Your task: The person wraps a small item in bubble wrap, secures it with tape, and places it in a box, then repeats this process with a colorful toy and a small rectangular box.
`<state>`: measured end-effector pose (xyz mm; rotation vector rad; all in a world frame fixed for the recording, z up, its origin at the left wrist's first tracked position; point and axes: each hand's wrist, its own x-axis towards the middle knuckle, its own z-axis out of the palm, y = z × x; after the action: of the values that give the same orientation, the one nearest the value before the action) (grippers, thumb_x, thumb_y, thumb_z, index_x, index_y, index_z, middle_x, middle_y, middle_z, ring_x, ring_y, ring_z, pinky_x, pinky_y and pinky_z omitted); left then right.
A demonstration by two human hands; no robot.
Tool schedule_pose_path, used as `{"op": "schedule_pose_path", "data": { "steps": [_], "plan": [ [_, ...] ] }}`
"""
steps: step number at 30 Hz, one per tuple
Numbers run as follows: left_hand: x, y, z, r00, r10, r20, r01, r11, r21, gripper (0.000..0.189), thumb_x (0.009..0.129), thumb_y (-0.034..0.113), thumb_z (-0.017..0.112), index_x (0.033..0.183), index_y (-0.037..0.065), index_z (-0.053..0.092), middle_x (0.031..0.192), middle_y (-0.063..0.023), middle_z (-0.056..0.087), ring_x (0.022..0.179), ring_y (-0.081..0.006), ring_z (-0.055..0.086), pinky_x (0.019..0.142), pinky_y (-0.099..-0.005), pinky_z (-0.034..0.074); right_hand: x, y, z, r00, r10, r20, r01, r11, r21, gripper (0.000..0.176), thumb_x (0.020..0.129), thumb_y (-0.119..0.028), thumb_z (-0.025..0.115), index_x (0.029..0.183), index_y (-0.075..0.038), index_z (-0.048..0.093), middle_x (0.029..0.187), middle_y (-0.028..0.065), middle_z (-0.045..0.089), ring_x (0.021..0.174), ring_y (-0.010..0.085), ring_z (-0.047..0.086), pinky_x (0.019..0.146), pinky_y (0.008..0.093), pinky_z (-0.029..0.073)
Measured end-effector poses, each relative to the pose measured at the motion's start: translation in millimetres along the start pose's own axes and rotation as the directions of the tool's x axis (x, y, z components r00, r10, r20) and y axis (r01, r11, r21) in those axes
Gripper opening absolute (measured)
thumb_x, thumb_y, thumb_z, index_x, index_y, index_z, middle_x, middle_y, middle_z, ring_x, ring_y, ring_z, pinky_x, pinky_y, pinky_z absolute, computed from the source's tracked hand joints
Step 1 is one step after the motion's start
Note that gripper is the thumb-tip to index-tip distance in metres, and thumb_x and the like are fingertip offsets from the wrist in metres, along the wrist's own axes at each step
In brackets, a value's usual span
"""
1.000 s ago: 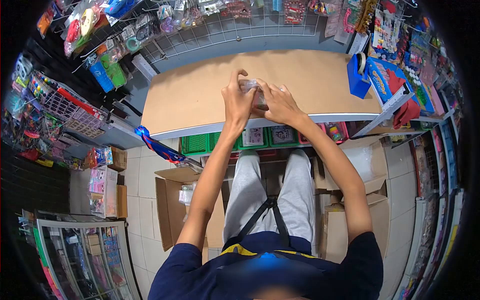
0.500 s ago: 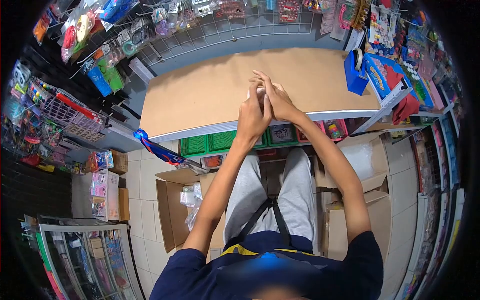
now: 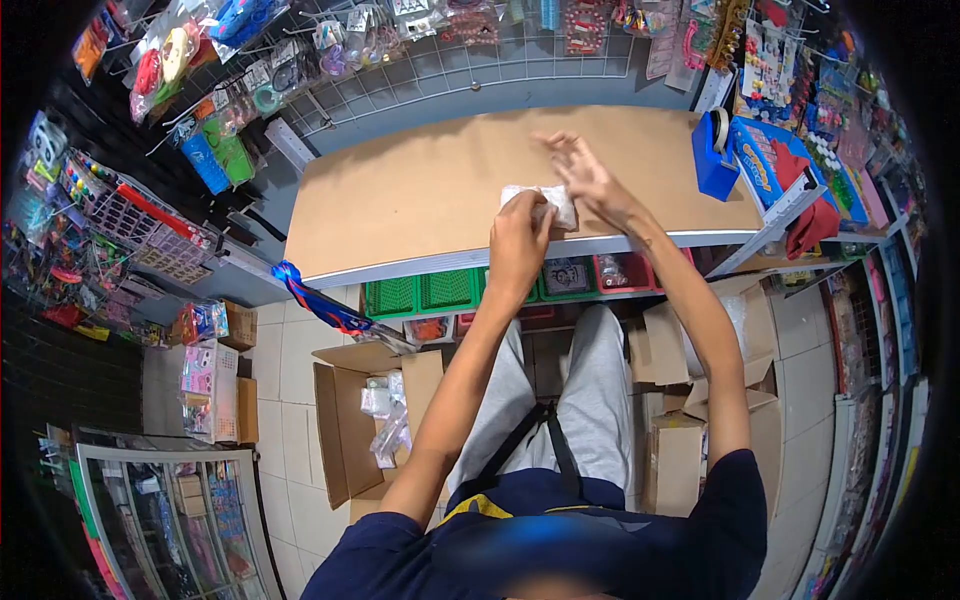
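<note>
A small white packet, perhaps wrapped in plastic or paper, is at the front edge of the brown tabletop. My left hand grips its near side, fingers curled and pressed together over it. Part of the packet is hidden under those fingers. Just to the right, my right hand is raised over the table with its fingers apart, holding nothing. Its fingertips are smeared by motion.
A blue tape dispenser stands at the table's right end, beside a blue box. Green baskets sit under the tabletop. Open cardboard boxes lie on the floor. Goods hang from a wire grid behind.
Both hands were together around the packet. My right hand has come away to the right and opened, and the white packet now shows under my left hand.
</note>
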<state>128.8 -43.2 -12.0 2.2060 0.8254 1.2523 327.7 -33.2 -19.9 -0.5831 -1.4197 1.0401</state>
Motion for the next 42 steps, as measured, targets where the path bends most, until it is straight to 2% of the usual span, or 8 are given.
{"op": "schedule_pose_path", "data": {
  "steps": [4,8,13,17,26,32,36,42],
  "plan": [
    [-4.3,-3.0,4.3,0.999,0.04,-0.014,-0.041,0.999,-0.025,0.023,0.089,0.004,0.068,0.109,-0.005,0.063,0.099,-0.0238,0.068,0.088,-0.0393,0.069,0.076,-0.0424,0.053,-6.4,-61.0,-12.3,0.91,0.207,-0.359,-0.332,0.881,-0.336,0.043,0.09,-0.014,0.07,0.131,-0.008,0.058,0.14,0.0075,0.056,0.131,0.0181,0.05,0.107,0.0365,0.043],
    [-4.1,-17.9,6.9,0.989,0.145,-0.007,-0.146,0.989,-0.023,0.023,0.088,0.002,0.066,0.11,-0.005,0.062,0.103,-0.0229,0.068,0.093,-0.0404,0.068,0.079,-0.0425,0.053,-23.1,-46.8,-9.1,0.913,0.364,-0.184,-0.407,0.799,-0.443,0.025,0.095,-0.014,0.067,0.118,-0.003,0.069,0.101,0.0041,0.07,0.09,0.0108,0.064,0.08,0.0269,0.053],
    [19.6,-35.7,-28.3,0.913,0.323,0.251,-0.349,0.935,0.067,0.026,0.089,-0.001,0.064,0.114,0.002,0.065,0.109,-0.0213,0.069,0.109,-0.0377,0.065,0.089,-0.0432,0.055,-37.8,-39.3,29.9,0.914,0.3,-0.274,-0.406,0.709,-0.576,0.022,0.093,-0.014,0.07,0.11,0.0,0.072,0.09,0.0062,0.073,0.081,0.0116,0.067,0.074,0.0271,0.054],
    [13.8,-37.4,-40.0,0.965,0.142,0.221,-0.125,0.988,-0.091,0.018,0.085,-0.005,0.066,0.102,0.0,0.07,0.114,-0.019,0.068,0.115,-0.0328,0.064,0.091,-0.0428,0.055,-43.2,-33.8,57.6,0.915,0.175,-0.364,-0.353,0.786,-0.507,0.02,0.088,-0.013,0.076,0.101,0.002,0.073,0.09,0.0087,0.074,0.081,0.012,0.069,0.076,0.0273,0.056],
    [1.2,-29.1,-32.7,0.976,0.116,0.183,-0.1,0.991,-0.092,0.024,0.09,-0.002,0.065,0.113,-0.002,0.067,0.117,-0.023,0.068,0.103,-0.0387,0.068,0.088,-0.0407,0.054,-45.5,-15.3,47.8,0.858,0.305,-0.413,-0.432,0.863,-0.26,0.021,0.085,-0.014,0.078,0.096,0.003,0.075,0.089,0.009,0.075,0.08,0.0114,0.068,0.073,0.0274,0.054],
    [-6.4,-22.5,-31.9,0.976,0.182,0.122,-0.172,0.981,-0.092,0.026,0.089,0.005,0.068,0.114,-0.001,0.067,0.12,-0.0238,0.066,0.107,-0.0397,0.066,0.09,-0.0421,0.053,-49.7,-10.5,59.6,0.93,-0.084,-0.357,-0.198,0.704,-0.682,0.023,0.089,-0.017,0.074,0.101,0.003,0.075,0.088,0.0109,0.074,0.082,0.0146,0.069,0.074,0.0303,0.055],
    [-6.4,-35.0,-23.9,0.957,0.244,0.16,-0.242,0.97,-0.031,0.022,0.089,0.004,0.068,0.11,-0.003,0.067,0.118,-0.0231,0.066,0.113,-0.04,0.063,0.096,-0.0431,0.051,-50.9,-33.8,54.7,0.922,0.061,-0.383,-0.306,0.722,-0.621,0.025,0.092,-0.019,0.072,0.102,0.003,0.074,0.092,0.0117,0.074,0.083,0.014,0.069,0.074,0.0303,0.055],
    [-2.6,-37.3,-23.9,0.937,0.305,0.169,-0.303,0.952,-0.04,0.02,0.089,0.003,0.066,0.108,-0.002,0.067,0.114,-0.0191,0.066,0.115,-0.0386,0.061,0.108,-0.0505,0.042,-73.2,-99.8,-84.9,0.658,-0.371,-0.656,-0.409,0.555,-0.724,0.032,0.091,-0.031,0.073,0.095,0.0,0.076,0.08,0.009,0.073,0.08,0.0114,0.069,0.073,0.0294,0.054]
  ]
}}
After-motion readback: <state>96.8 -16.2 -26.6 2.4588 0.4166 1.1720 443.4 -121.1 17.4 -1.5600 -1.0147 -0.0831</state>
